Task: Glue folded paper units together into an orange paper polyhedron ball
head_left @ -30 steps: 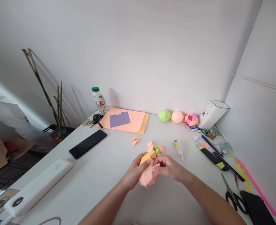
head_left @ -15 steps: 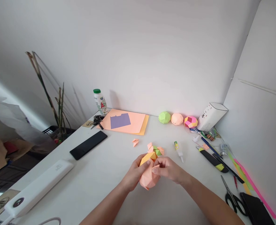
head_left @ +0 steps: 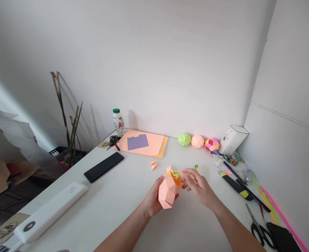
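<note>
My left hand [head_left: 153,198] is wrapped round a peach paper ball [head_left: 166,191] made of folded facets, with orange flaps along its upper right side. Loosely bent and slightly parted, the fingers of my right hand [head_left: 196,183] are beside those orange flaps; whether a fingertip touches them I cannot tell. Just behind the ball lie peach and green folded paper pieces [head_left: 174,171], partly covered by it. One small peach folded piece [head_left: 153,165] rests farther left on the table. A glue tube [head_left: 197,168] shows only its green and yellow end past my right hand.
Three finished paper balls, green [head_left: 184,139], peach [head_left: 197,141] and multicoloured [head_left: 212,144], stand along the wall. Paper sheets [head_left: 158,143] and a bottle [head_left: 118,122] are at back left. A utility knife [head_left: 235,185], scissors [head_left: 259,227] and phone [head_left: 283,237] lie right.
My right hand has come off the ball's front face and moved to its upper right. The ball has turned in my left hand, showing more orange flaps. The view has shifted slightly.
</note>
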The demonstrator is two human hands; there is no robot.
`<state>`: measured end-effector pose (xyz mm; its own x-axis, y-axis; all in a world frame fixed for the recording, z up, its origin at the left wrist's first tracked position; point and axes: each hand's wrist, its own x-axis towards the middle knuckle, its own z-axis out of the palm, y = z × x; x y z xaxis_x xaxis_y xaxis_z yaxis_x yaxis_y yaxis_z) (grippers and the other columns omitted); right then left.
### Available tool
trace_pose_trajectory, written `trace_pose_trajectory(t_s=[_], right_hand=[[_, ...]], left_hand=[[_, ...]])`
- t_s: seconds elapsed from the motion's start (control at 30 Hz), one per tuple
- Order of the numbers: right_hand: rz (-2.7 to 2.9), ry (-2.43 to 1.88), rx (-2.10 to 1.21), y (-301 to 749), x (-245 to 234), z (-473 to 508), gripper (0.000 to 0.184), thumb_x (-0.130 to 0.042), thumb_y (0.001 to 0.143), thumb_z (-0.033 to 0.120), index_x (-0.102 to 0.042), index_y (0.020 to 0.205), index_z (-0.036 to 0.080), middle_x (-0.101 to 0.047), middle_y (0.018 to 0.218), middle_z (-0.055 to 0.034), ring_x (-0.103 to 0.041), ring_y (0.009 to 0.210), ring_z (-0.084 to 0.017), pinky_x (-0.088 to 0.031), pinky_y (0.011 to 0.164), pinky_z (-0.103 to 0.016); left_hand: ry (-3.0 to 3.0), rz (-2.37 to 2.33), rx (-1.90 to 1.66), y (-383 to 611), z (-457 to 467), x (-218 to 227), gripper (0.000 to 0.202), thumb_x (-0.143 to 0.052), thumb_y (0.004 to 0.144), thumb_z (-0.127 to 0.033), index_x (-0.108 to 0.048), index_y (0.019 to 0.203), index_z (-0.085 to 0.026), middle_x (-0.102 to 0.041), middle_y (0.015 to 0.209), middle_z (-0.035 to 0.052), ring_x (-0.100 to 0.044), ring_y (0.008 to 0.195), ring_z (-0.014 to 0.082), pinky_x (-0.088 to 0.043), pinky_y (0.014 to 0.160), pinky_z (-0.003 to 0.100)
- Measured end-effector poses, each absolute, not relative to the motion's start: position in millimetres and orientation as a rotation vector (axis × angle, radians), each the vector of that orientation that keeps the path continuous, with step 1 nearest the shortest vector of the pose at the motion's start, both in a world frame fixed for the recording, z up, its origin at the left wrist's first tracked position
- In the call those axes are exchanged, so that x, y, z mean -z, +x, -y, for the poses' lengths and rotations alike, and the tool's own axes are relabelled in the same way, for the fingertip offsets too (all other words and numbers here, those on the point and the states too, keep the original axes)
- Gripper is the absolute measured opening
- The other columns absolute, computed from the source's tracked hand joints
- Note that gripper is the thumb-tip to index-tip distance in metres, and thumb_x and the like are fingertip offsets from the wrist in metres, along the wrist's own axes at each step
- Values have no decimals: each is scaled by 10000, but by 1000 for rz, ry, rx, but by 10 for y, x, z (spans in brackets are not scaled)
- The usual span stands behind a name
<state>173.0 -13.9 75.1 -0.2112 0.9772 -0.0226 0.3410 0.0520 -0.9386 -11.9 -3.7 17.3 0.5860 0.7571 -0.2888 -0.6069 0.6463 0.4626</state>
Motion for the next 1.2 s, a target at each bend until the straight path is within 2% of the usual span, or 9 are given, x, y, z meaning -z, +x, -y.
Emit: trace_pose_trajectory(t_s=[0.07, 0.13, 0.17, 0.27, 0.4, 0.57, 0.73, 0.97, 1.2], right_hand=[[1539, -1383, -944, 1815, -541, 160, 363, -415, 869, 526, -557, 920, 196, -611, 794, -46, -579, 684, -168, -462, 653, -295], [1495, -1491, -791, 1901, -247, 189, 384, -416, 857, 534, -527, 723, 192, -472, 541, 17, -466, 524, -146, -404, 544, -277], [1499, -1551, -764, 1937, -99, 205, 408, -408, 848, 547, -507, 668, 195, -396, 477, 40, -402, 471, -137, -366, 500, -274], [1638, -1545, -777, 1997, 219, 232, 405, -452, 822, 520, -441, 576, 197, -377, 524, 37, -358, 501, -127, -315, 490, -261], [1800, -1585, -653, 1966, 291, 213, 349, -455, 828, 417, -445, 560, 194, -373, 515, 41, -341, 499, -122, -277, 495, -251], [2017, -1522, -526, 1945, 246, 197, 265, -440, 820, 288, -508, 583, 188, -507, 559, 6, -432, 521, -137, -299, 523, -253], [2046, -1504, -493, 1965, 288, 187, 250, -450, 813, 259, -531, 588, 185, -542, 562, -4, -472, 520, -144, -311, 525, -250], [2053, -1476, -479, 1973, 324, 174, 256, -455, 819, 254, -521, 579, 192, -517, 545, 4, -450, 505, -141, -296, 510, -248], [2037, -1459, -494, 1969, 309, 173, 260, -460, 810, 265, -538, 572, 198, -520, 542, -1, -432, 499, -143, -291, 507, -251]], left_hand=[[250, -451, -843, -139, 21, -153, 582, -482, 794, -558, -538, 1167, -115, -644, 1075, 140, -572, 1056, 271, -420, 899, 374], [148, -428, -868, -159, 16, -147, 581, -522, 764, -567, -556, 1129, -116, -651, 1057, 130, -575, 1064, 278, -429, 901, 362], [105, -427, -873, -165, 19, -151, 577, -536, 753, -568, -564, 1113, -118, -655, 1051, 129, -577, 1066, 276, -435, 898, 350], [74, -357, -869, -170, 46, -175, 616, -527, 740, -599, -576, 1095, -98, -657, 1044, 153, -570, 1079, 299, -443, 892, 359], [96, -272, -838, -156, 69, -180, 666, -484, 744, -635, -591, 1076, -68, -651, 1048, 193, -551, 1104, 327, -424, 920, 400], [86, -268, -924, -141, 44, -135, 577, -466, 782, -588, -613, 1050, -99, -650, 1073, 170, -535, 1128, 319, -377, 982, 436], [100, -257, -986, -130, 43, -147, 550, -450, 794, -572, -606, 1079, -128, -634, 1111, 146, -497, 1170, 326, -363, 993, 470], [175, -319, -983, -94, 70, -182, 637, -415, 775, -646, -595, 1116, -139, -603, 1171, 142, -494, 1173, 325, -368, 998, 467], [298, -366, -1044, -82, 90, -159, 604, -409, 802, -624, -541, 1200, -190, -533, 1276, 124, -437, 1225, 303, -378, 989, 465]])
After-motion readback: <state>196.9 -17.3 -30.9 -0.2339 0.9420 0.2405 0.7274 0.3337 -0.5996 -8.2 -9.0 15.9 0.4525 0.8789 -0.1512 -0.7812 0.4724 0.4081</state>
